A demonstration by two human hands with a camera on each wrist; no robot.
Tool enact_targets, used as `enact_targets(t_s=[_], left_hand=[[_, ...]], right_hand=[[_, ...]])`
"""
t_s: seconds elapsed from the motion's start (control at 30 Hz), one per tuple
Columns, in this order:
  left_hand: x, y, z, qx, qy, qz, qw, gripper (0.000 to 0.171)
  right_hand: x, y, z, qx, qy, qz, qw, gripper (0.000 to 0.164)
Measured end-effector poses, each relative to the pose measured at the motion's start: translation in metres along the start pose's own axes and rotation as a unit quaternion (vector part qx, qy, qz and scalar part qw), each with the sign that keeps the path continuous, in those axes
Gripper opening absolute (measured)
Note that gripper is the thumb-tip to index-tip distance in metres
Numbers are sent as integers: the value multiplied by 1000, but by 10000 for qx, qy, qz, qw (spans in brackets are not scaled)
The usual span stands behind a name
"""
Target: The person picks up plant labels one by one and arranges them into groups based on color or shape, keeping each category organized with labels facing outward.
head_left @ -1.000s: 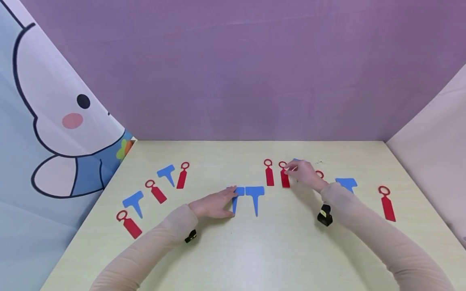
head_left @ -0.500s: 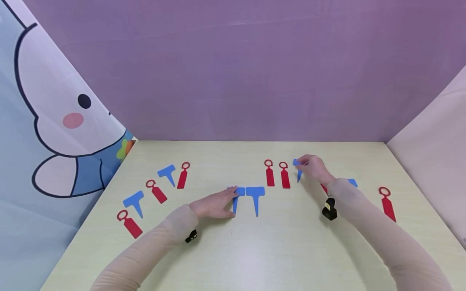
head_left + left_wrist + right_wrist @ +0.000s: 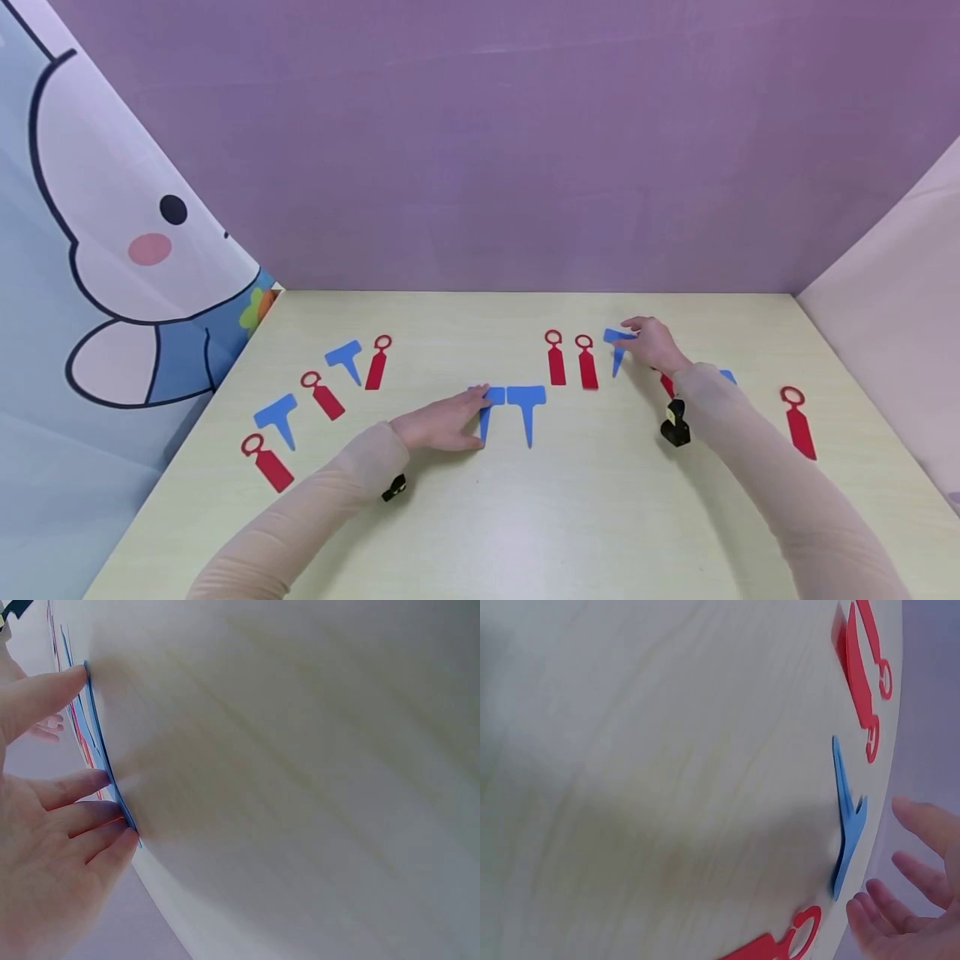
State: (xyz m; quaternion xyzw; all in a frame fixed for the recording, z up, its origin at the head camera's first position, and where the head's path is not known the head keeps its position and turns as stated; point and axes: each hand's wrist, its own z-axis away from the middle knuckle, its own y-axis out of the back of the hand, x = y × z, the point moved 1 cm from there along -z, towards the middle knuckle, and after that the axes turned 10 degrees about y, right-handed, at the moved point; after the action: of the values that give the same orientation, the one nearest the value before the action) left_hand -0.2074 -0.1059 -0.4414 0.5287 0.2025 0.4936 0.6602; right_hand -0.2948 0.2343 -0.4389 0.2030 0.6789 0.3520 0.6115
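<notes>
My left hand [image 3: 446,421] rests on a flat blue T-shaped plant label [image 3: 496,395], partly covering it. In the left wrist view, the thumb touches one end of this label [image 3: 100,739] and the other fingertips touch the opposite end. Just right of it lies a second blue T-shaped label [image 3: 527,396]. My right hand [image 3: 657,343] hovers by another blue T-shaped label [image 3: 617,337], fingers apart. The right wrist view has that label [image 3: 846,840] lying on the table, separate from the fingers. Two red tags with ring tops, one red tag [image 3: 588,369] nearest, lie left of it.
Several red and blue tags fan out at the left, including a blue label [image 3: 276,411] and a red tag [image 3: 273,470]. Another red tag [image 3: 801,431] lies far right. My right sleeve [image 3: 750,433] partly hides a red and a blue one. A purple wall [image 3: 525,167] stands behind the table.
My right hand has moved right from the red tag to the blue label, then let go of that label and drawn slightly away. My left hand has stayed in place.
</notes>
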Motion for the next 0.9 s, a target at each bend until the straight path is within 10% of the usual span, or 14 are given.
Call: enact_targets(t_s=[0.9], left_hand=[[0, -1, 1, 30, -39, -12, 10000, 69]], right_hand=[[14, -2, -9, -259, -100, -72, 9996, 56]])
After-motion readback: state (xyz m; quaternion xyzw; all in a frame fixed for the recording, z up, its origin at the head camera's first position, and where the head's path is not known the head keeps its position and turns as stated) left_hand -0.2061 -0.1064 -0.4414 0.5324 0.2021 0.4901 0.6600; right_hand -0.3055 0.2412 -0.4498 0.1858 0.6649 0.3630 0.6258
